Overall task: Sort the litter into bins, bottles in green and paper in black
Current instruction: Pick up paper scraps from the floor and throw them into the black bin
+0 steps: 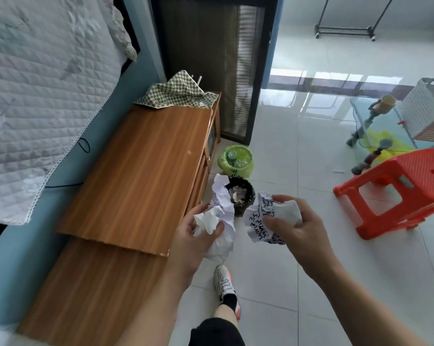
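Fingers of the left hand are curled around a bundle of crumpled white paper, and those of the right hand are closed on a crumpled sheet with dark scribbles; both wads are held above the tiled floor, slightly apart from each other. Below them, 1 white shoe with a black sock stands on the tiles. Just beyond the hands sits the black bin, with crumpled paper inside, and directly behind it, touching or nearly so, the green bin holds clear plastic bottles. Both bins stand beside a long wooden surface with a checked cloth at its far end. To the right stands a red plastic stool, well apart from the bins.
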